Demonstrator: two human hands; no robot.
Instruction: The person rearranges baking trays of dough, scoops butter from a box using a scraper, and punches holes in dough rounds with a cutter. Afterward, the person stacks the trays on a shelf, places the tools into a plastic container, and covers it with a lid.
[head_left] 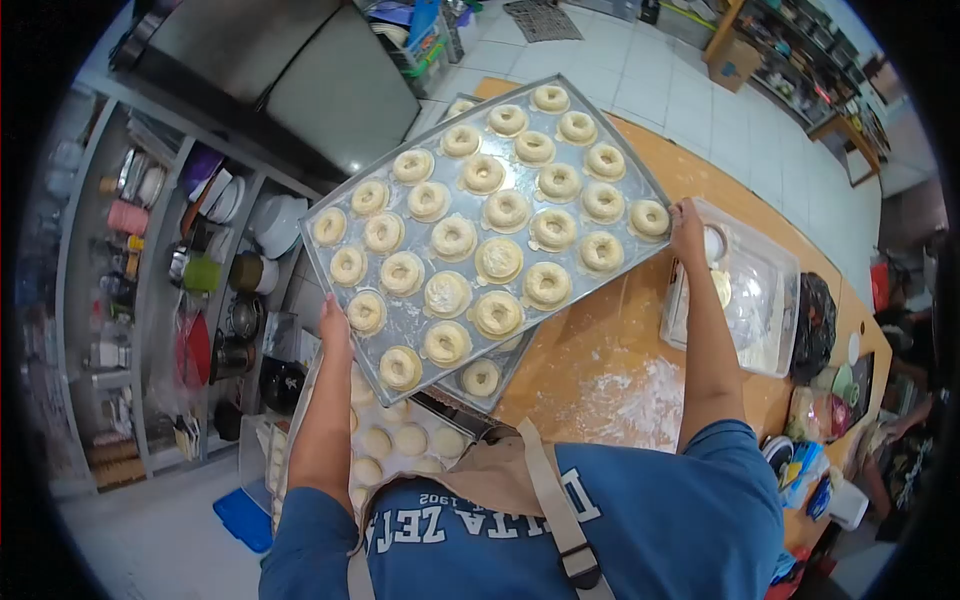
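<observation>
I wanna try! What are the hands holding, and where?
A metal tray of dough rings: left hand on its left edge, right hand at its right corner.

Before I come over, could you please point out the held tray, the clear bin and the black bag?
Held tray [405, 320], head view: bare surface between the dough rings.
Clear bin [758, 285], head view: its inside.
Black bag [815, 328], head view: its crumpled middle.

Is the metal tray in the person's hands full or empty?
Full: dough pieces, mostly ring-shaped, spread in rows across the metal tray; left hand and right hand hold its edges.
</observation>
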